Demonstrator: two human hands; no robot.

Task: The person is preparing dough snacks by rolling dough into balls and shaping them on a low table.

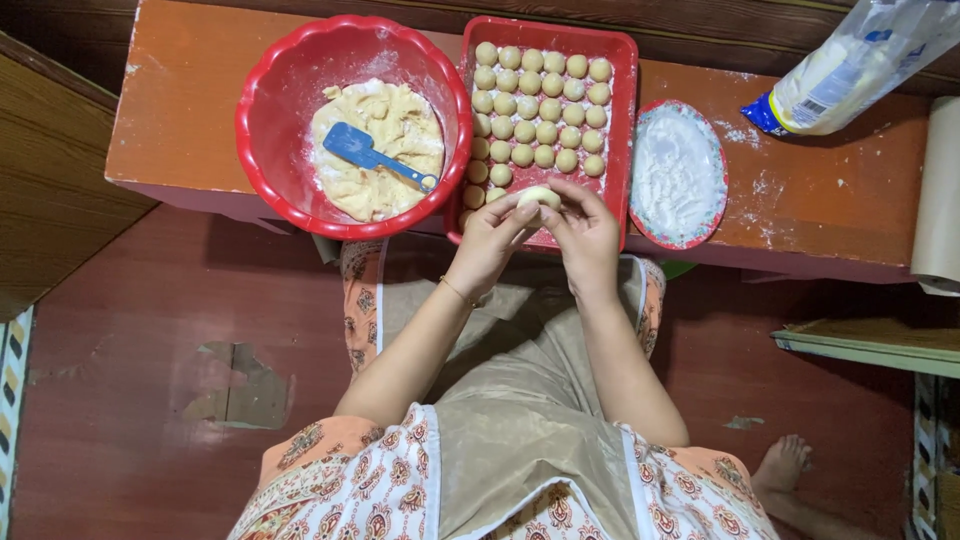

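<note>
My left hand and my right hand meet over the near edge of a red rectangular tray, and both pinch one pale dough ball between their fingertips. Several rolled dough balls sit in rows inside the tray. Left of the tray stands a red round bowl with a mass of yellow dough and a blue spatula stuck in it.
A small patterned plate of white flour lies right of the tray on the low orange table. A plastic flour bag leans at the far right. A paper roll stands at the right edge. Another person's foot rests on the floor.
</note>
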